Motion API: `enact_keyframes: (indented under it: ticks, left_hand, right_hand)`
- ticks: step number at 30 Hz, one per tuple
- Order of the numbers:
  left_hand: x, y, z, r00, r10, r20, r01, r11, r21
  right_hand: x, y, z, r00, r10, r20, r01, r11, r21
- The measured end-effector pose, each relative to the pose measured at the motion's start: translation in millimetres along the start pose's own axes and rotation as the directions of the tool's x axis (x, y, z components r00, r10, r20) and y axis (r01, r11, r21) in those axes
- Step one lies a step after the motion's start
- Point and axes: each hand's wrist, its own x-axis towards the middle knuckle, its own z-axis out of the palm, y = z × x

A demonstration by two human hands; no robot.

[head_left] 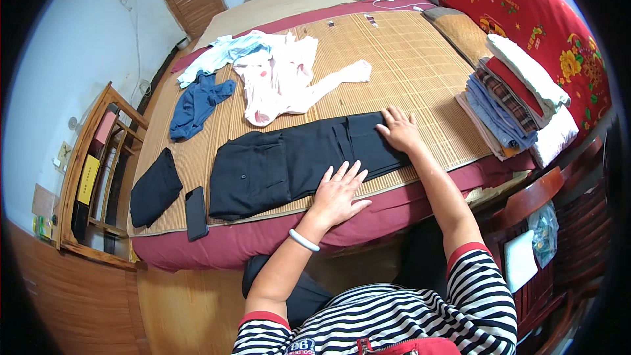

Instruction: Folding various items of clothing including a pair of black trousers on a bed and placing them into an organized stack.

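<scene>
A pair of black trousers (256,164) lies folded lengthwise across the near side of a bamboo mat (407,79) on the bed. The waistband end is at the left, with a button showing. My left hand (336,192), a pale bangle on its wrist, rests open on the near edge of the trousers, fingers spread. My right hand (401,130) lies open and flat at their right end, fingers stretched out. To the left of the trousers are a dark phone (196,213) and a folded black garment (156,187).
Crumpled pale pink clothing (279,79), a light blue garment (223,56) and a dark blue one (199,105) lie farther back. A tall stack of folded clothes (506,102) stands at the right. Wooden shelving (98,158) is at the left, and a wooden chair (536,197) at the near right.
</scene>
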Motion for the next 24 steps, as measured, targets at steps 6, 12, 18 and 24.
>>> enact_keyframes:
  ticks: [6, 12, 18, 24]
  left_hand:
    - [-2, -5, -2, 1.000, 0.000, 0.000, 0.000, 1.000, -0.030]
    - [-5, -19, -13, 1.000, -0.004, 0.004, 0.004, 0.990, -0.142]
    - [-17, -40, -24, 0.963, -0.253, -0.090, 0.240, 0.961, -0.134]
    - [-18, -31, -25, 0.969, -0.242, 0.052, 0.244, 0.969, -0.030]
  right_hand:
    - [-7, 17, -12, 0.988, 0.134, -0.078, -0.126, 0.987, 0.095]
    - [-29, -16, -41, 0.964, -0.127, -0.235, 0.198, 0.930, 0.308]
    - [-67, -83, -43, 0.893, -0.416, 0.173, 0.398, 0.908, 0.133]
    - [-69, -89, -35, 0.902, -0.426, 0.068, 0.422, 0.904, 0.061]
